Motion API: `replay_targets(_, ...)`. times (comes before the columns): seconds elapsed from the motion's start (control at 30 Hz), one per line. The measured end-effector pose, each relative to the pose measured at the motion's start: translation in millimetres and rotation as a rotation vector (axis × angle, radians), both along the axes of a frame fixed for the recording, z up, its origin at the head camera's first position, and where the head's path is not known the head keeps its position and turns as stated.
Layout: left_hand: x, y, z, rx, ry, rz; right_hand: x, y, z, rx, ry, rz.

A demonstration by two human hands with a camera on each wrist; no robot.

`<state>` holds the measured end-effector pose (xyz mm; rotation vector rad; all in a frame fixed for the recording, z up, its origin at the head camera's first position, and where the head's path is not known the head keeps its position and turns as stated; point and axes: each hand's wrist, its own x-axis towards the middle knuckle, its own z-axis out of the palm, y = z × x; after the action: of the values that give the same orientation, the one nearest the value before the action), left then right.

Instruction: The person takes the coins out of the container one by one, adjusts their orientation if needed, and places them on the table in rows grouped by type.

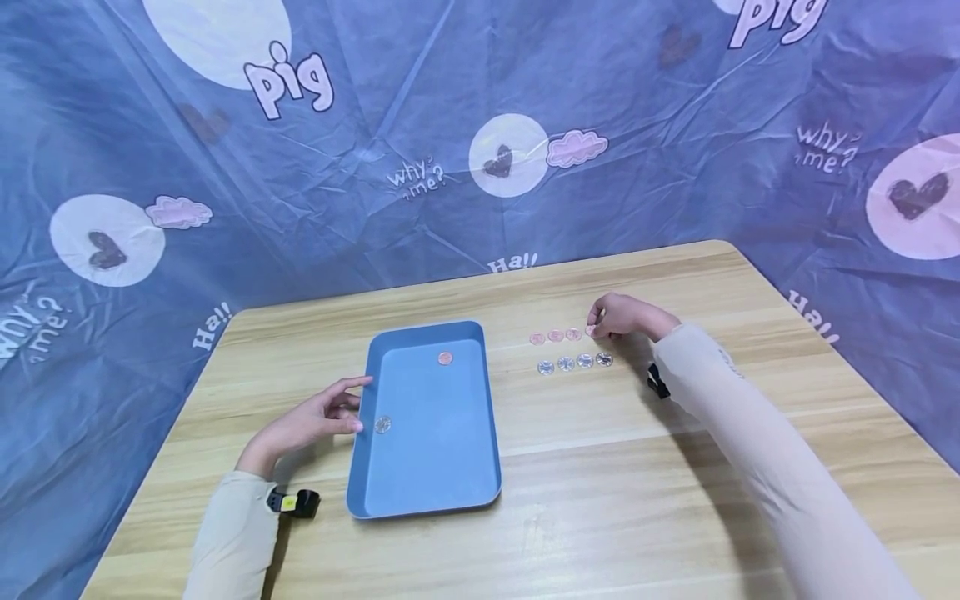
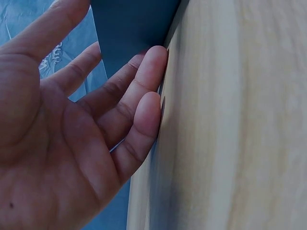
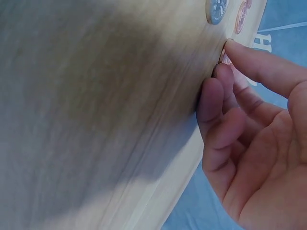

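At the right end of a row of copper coins (image 1: 555,336), my right hand (image 1: 626,316) pinches a copper coin (image 3: 226,58) between thumb and fingertips, low at the tabletop. A row of several silver coins (image 1: 566,364) lies just nearer, flat on the wood. The blue tray (image 1: 491,433) stands to the left of both rows. Inside it are one copper coin (image 1: 446,358) near the far end and one silver coin (image 1: 383,424) by the left wall. My left hand (image 1: 318,417) is at the tray's left side, fingers spread and loosely bent, fingertips at its outer wall and the table.
The light wooden table (image 1: 600,500) has rounded far corners. Behind it and along its sides hangs a blue printed cloth (image 1: 420,217). Each wrist carries a dark strapped device, such as the left wrist camera (image 1: 300,503).
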<state>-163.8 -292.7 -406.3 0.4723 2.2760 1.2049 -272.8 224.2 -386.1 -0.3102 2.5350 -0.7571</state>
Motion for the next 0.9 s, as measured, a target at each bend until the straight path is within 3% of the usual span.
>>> replay_targets(0.57, 0.2, 0, 0.1, -0.027, 0.009, 0.006, 2.0, 5, 4.1, -0.078, -0.055, -0.005)
replay_targets(0.9, -0.9, 0, -1.2, -0.021, 0.008, 0.003, -1.5, 4, 25.7, -0.125, 0.028, 0.034)
